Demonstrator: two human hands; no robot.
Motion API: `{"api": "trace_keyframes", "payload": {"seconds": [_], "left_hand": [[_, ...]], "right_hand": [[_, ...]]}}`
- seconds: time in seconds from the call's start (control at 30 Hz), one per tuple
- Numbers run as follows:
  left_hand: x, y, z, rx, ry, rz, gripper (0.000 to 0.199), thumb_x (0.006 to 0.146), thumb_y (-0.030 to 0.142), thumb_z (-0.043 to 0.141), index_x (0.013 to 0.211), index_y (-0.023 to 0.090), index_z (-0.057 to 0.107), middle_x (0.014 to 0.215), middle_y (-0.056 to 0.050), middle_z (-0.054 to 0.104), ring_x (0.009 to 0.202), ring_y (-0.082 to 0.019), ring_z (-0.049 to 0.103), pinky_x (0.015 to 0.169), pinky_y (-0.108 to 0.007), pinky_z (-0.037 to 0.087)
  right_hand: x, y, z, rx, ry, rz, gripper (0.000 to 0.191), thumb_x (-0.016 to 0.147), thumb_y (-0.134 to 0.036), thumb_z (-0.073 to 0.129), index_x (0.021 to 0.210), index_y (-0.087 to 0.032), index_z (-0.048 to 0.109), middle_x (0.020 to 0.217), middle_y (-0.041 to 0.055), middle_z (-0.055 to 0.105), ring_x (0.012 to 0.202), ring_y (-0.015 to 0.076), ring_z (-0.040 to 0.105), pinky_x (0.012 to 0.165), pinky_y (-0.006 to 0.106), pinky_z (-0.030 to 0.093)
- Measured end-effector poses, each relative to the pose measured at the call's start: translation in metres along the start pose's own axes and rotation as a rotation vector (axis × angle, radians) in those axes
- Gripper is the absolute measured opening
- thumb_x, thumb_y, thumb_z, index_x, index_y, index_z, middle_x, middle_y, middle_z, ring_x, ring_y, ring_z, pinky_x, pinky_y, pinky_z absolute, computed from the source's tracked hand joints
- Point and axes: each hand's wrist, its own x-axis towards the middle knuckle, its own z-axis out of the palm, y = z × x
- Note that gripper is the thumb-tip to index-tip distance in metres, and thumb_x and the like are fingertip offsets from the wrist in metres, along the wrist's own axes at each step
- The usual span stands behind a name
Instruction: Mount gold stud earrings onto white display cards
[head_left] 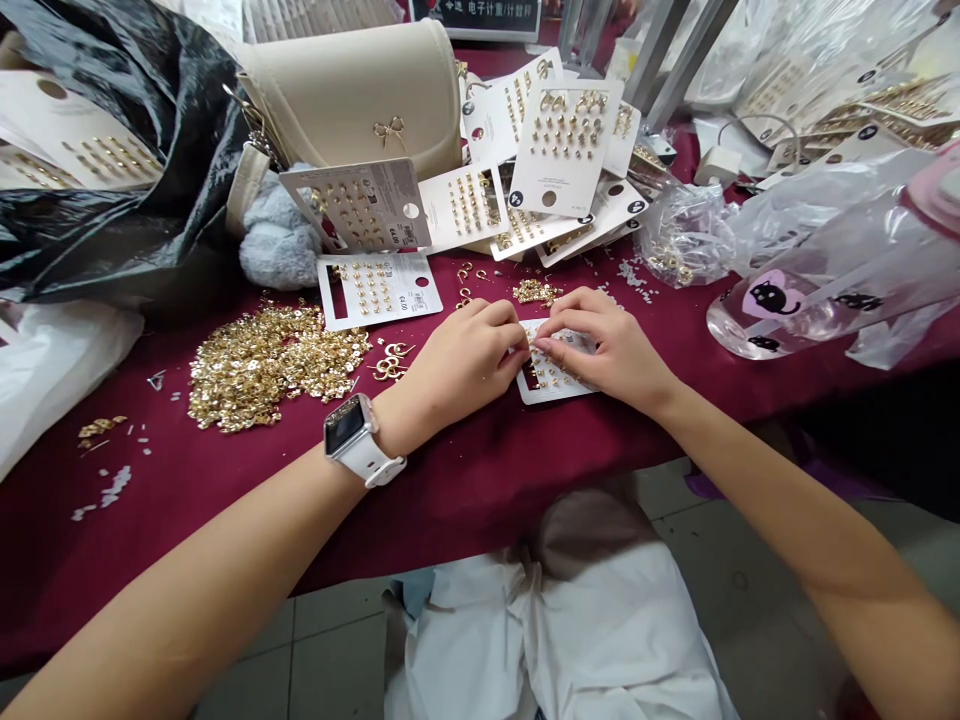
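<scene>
A white earring card (559,385) with rows of small gold studs lies on the dark red cloth (480,450), partly covered by both hands. My left hand (469,365), below a white smartwatch, is closed at the card's left edge, its fingertips pinched together. From the right, my right hand (604,350) meets it over the card with thumb and fingers drawn together. Whatever sits between the fingertips is too small to make out. Just behind the hands is a small heap of gold pieces (536,292). Gold hoops (390,362) lie left of my left hand.
A large pile of gold earring backs (262,365) spreads at the left. Behind are more earring cards (559,150), a cream handbag (360,95) and a black plastic bag (172,150). A clear bottle (817,280) lies at the right, beside plastic bags.
</scene>
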Motion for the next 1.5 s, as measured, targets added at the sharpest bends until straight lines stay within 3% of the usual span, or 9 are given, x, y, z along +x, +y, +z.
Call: {"api": "trace_keyframes", "payload": {"seconds": [0.53, 1.03, 1.5], "left_hand": [[0.0005, -0.0015, -0.0020, -0.034, -0.014, -0.021, 0.020, 0.089, 0.021, 0.054, 0.086, 0.010, 0.070, 0.089, -0.008, 0.062, 0.085, -0.021, 0.056, 0.083, -0.034, 0.048], [0.0011, 0.0006, -0.0008, 0.036, -0.007, 0.008, 0.025, 0.093, 0.023, 0.048, 0.088, 0.010, 0.069, 0.091, -0.009, 0.062, 0.084, -0.021, 0.053, 0.082, -0.035, 0.048], [0.0001, 0.0013, 0.0011, 0.103, 0.015, 0.044, 0.024, 0.093, 0.023, 0.047, 0.090, 0.011, 0.068, 0.091, -0.008, 0.062, 0.081, -0.019, 0.051, 0.079, -0.032, 0.047]], "right_hand": [[0.0028, -0.0004, -0.0024, 0.083, -0.020, 0.055, 0.008, 0.082, -0.028, 0.066, 0.078, -0.021, 0.070, 0.088, 0.0024, 0.071, 0.091, 0.0195, 0.059, 0.086, 0.033, 0.046], [0.0028, 0.0006, 0.0005, -0.040, 0.009, -0.090, 0.008, 0.085, -0.022, 0.063, 0.079, -0.020, 0.068, 0.085, 0.0028, 0.071, 0.085, 0.0186, 0.061, 0.083, 0.033, 0.048], [0.0047, -0.0012, -0.0014, 0.006, -0.042, -0.009, 0.007, 0.083, -0.022, 0.062, 0.079, -0.020, 0.067, 0.081, 0.0021, 0.070, 0.085, 0.0189, 0.061, 0.082, 0.033, 0.046]]}}
